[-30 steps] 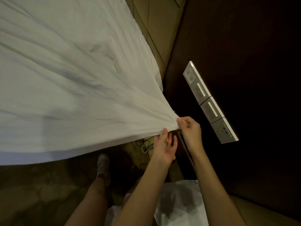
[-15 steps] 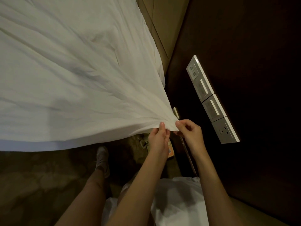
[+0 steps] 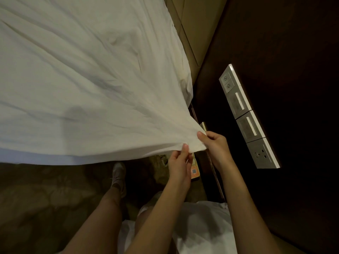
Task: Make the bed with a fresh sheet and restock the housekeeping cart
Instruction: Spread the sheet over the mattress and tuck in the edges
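Note:
A white sheet (image 3: 82, 85) is spread over the bed and fills the upper left of the head view. Its near right corner is drawn into a taut point with folds fanning back across the bed. My left hand (image 3: 180, 165) pinches the lower edge of that corner from below. My right hand (image 3: 213, 146) pinches the tip of the corner, thumb on top. The two hands sit close together beside the bed's corner. The mattress under the sheet is hidden.
A dark wooden wall panel (image 3: 275, 52) stands at the right, carrying a row of white switches and a socket (image 3: 247, 116). Patterned carpet (image 3: 45, 198) lies below the bed edge. My leg and shoe (image 3: 118, 176) stand by it. A small orange-tagged item (image 3: 194, 171) lies near the hands.
Both hands shifted their pinch along the sheet corner and drew it a little tighter toward me. The left hand's fingers closed up onto the edge.

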Demonstrator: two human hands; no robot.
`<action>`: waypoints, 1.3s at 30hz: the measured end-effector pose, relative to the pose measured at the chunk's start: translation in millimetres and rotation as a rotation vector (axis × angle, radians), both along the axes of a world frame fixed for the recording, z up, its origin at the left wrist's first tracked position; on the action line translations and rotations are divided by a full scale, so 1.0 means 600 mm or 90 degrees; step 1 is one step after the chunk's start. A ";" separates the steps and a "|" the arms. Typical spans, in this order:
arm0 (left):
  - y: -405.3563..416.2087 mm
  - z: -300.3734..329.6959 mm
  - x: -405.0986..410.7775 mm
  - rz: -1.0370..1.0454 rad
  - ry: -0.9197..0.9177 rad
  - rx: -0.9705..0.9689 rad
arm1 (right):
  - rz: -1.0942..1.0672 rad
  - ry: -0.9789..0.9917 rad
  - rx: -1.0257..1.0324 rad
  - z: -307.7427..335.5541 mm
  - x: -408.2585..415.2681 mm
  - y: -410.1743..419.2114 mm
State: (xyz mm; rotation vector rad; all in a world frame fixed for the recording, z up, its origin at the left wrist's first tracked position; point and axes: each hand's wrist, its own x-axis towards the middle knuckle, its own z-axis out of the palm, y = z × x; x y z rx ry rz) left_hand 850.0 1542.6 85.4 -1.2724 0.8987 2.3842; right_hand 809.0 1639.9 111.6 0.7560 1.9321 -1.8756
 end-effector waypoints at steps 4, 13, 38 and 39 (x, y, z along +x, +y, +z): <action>0.000 -0.008 -0.016 0.059 -0.019 0.048 | -0.011 0.031 0.099 0.001 0.007 0.007; 0.014 0.005 -0.020 0.081 -0.042 0.180 | -0.049 0.047 0.125 0.005 0.012 0.041; -0.093 -0.012 -0.038 0.187 -0.098 -0.098 | -0.080 0.046 0.124 -0.012 0.008 0.046; -0.095 -0.008 -0.032 0.160 -0.102 -0.159 | -0.088 0.041 0.107 -0.012 0.006 0.044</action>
